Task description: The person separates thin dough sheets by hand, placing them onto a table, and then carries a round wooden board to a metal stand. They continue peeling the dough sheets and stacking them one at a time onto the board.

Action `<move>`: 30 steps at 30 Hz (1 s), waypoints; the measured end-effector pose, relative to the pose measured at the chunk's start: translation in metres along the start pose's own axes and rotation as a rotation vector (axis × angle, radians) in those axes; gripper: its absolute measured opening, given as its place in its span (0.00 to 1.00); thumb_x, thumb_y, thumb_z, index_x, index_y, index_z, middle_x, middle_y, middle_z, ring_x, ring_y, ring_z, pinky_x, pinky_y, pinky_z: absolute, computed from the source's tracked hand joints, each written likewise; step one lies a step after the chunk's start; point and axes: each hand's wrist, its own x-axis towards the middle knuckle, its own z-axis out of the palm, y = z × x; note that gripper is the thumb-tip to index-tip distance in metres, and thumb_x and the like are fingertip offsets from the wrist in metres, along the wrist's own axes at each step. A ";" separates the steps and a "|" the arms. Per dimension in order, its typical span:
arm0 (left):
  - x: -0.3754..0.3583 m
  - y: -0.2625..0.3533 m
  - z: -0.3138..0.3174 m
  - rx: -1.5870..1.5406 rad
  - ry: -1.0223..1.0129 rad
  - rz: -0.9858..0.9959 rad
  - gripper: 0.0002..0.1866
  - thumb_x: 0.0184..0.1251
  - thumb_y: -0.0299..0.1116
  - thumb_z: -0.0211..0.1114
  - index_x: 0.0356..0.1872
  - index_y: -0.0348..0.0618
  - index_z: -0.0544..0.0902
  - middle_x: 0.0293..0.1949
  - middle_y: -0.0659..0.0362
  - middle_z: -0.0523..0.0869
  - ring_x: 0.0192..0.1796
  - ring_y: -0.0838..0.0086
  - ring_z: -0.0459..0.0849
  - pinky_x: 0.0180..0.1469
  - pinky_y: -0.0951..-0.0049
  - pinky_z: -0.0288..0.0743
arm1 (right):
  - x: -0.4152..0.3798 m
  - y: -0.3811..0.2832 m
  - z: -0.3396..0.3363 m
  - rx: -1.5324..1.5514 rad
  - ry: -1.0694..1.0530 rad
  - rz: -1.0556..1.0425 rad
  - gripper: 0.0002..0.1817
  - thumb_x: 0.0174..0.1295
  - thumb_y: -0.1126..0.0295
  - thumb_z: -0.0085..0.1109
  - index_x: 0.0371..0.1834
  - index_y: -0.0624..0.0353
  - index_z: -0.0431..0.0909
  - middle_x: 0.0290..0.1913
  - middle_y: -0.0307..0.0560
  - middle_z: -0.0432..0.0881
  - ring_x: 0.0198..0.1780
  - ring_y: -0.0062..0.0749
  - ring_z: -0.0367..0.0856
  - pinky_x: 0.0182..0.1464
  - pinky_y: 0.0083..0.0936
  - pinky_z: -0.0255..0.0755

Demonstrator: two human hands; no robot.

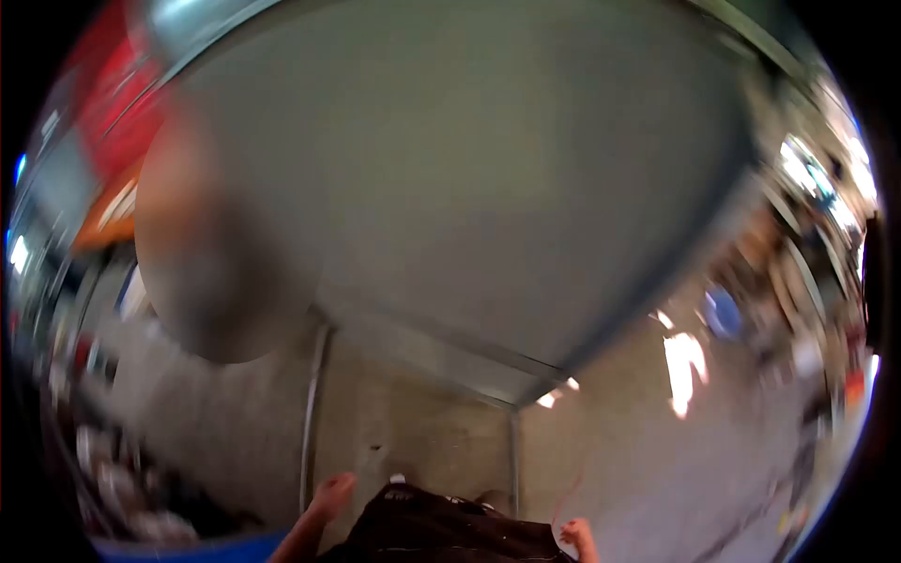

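My left hand (335,492) hangs low beside my dark clothing (441,525), above the concrete floor. Its fingers look curled in, and I see nothing in them, though the view is blurred. On the other side, my right hand (576,537) is also low, with its fingers curled. A thin reddish line (569,499), perhaps a wire or string, rises close to it; whether the hand holds it I cannot make out. Neither hand touches the large grey panel (450,188) ahead.
Thin metal legs (313,403) stand below the panel. A blurred round shape (216,281) covers part of the left view. Farther off are a blue round object (723,312), a red surface (113,94), an orange object (111,216) and bright light patches (683,366) on the floor.
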 end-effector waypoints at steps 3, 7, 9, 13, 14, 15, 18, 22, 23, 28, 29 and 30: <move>0.001 -0.172 0.064 0.209 -0.028 -0.156 0.20 0.55 0.45 0.59 0.40 0.38 0.78 0.36 0.59 0.80 0.36 0.74 0.77 0.38 0.74 0.70 | -0.009 -0.064 -0.055 -0.085 0.075 0.044 0.09 0.47 0.67 0.52 0.22 0.63 0.76 0.20 0.49 0.78 0.20 0.32 0.77 0.22 0.26 0.70; 0.059 -0.327 0.020 0.068 -0.014 -0.341 0.20 0.52 0.44 0.62 0.39 0.38 0.78 0.34 0.59 0.80 0.34 0.73 0.77 0.36 0.75 0.70 | 0.099 -0.129 -0.008 -0.096 -0.014 0.074 0.08 0.49 0.70 0.49 0.24 0.64 0.73 0.17 0.50 0.76 0.15 0.33 0.74 0.17 0.28 0.68; 0.080 -0.371 -0.009 -0.036 -0.028 -0.369 0.20 0.52 0.43 0.62 0.40 0.38 0.78 0.34 0.58 0.80 0.33 0.74 0.77 0.36 0.75 0.70 | 0.161 -0.175 0.024 0.044 -0.023 0.014 0.07 0.50 0.72 0.48 0.24 0.65 0.72 0.16 0.50 0.75 0.13 0.33 0.72 0.14 0.29 0.67; 0.076 -0.307 -0.061 -0.598 0.211 -0.519 0.23 0.52 0.42 0.62 0.45 0.37 0.74 0.33 0.57 0.79 0.33 0.75 0.77 0.34 0.77 0.69 | 0.214 -0.346 0.150 0.374 -0.216 -0.150 0.08 0.54 0.69 0.48 0.25 0.62 0.69 0.19 0.47 0.73 0.19 0.35 0.75 0.20 0.31 0.70; 0.085 -0.277 -0.078 -0.676 0.338 -0.433 0.23 0.53 0.41 0.61 0.46 0.37 0.72 0.33 0.57 0.78 0.32 0.75 0.77 0.33 0.78 0.69 | 0.186 -0.402 0.190 0.228 -0.267 -0.243 0.08 0.56 0.68 0.48 0.27 0.63 0.70 0.21 0.48 0.75 0.22 0.34 0.75 0.22 0.29 0.70; 0.094 -0.257 -0.096 -0.744 0.464 -0.344 0.23 0.54 0.40 0.61 0.47 0.36 0.71 0.33 0.57 0.78 0.32 0.76 0.77 0.33 0.78 0.69 | 0.157 -0.448 0.231 0.087 -0.315 -0.335 0.09 0.57 0.67 0.47 0.30 0.63 0.70 0.23 0.48 0.76 0.24 0.32 0.76 0.25 0.27 0.71; 0.105 -0.263 -0.115 -0.929 0.589 -0.334 0.18 0.56 0.35 0.59 0.45 0.36 0.71 0.32 0.57 0.78 0.31 0.76 0.77 0.30 0.79 0.69 | 0.166 -0.490 0.319 -0.344 -0.385 -0.584 0.11 0.55 0.67 0.50 0.32 0.65 0.72 0.24 0.47 0.77 0.25 0.28 0.76 0.27 0.24 0.70; 0.106 -0.337 -0.096 -0.844 0.536 -0.601 0.12 0.53 0.32 0.61 0.36 0.34 0.76 0.23 0.59 0.78 0.21 0.79 0.74 0.19 0.78 0.67 | 0.215 -0.482 0.386 -1.108 -0.457 -0.849 0.13 0.50 0.63 0.49 0.30 0.62 0.75 0.24 0.46 0.77 0.26 0.29 0.75 0.28 0.29 0.68; 0.104 -0.361 -0.090 -0.685 0.510 -0.541 0.17 0.50 0.36 0.63 0.38 0.34 0.76 0.24 0.58 0.79 0.21 0.77 0.75 0.21 0.77 0.68 | 0.237 -0.477 0.396 -1.388 -0.524 -0.738 0.13 0.50 0.62 0.49 0.29 0.61 0.75 0.24 0.47 0.77 0.27 0.29 0.75 0.28 0.30 0.68; 0.124 -0.469 -0.127 -0.085 0.284 -0.787 0.22 0.48 0.50 0.59 0.36 0.43 0.80 0.36 0.54 0.82 0.42 0.66 0.80 0.43 0.70 0.71 | 0.352 -0.483 0.446 -1.827 -0.621 -0.272 0.18 0.54 0.56 0.45 0.36 0.59 0.75 0.29 0.48 0.78 0.30 0.35 0.77 0.35 0.33 0.70; 0.133 -0.524 -0.122 -0.031 0.350 -0.818 0.21 0.47 0.50 0.59 0.32 0.43 0.81 0.32 0.52 0.82 0.38 0.63 0.80 0.38 0.68 0.72 | 0.366 -0.517 0.473 -1.438 -0.614 -0.210 0.18 0.53 0.57 0.46 0.37 0.60 0.75 0.31 0.49 0.78 0.32 0.36 0.77 0.36 0.33 0.71; 0.159 -0.511 -0.154 -0.091 0.418 -0.725 0.20 0.50 0.48 0.59 0.36 0.43 0.79 0.34 0.51 0.81 0.39 0.63 0.79 0.40 0.68 0.71 | 0.362 -0.559 0.499 -1.047 -0.606 -0.136 0.18 0.53 0.57 0.48 0.37 0.60 0.75 0.32 0.50 0.78 0.33 0.37 0.78 0.37 0.33 0.71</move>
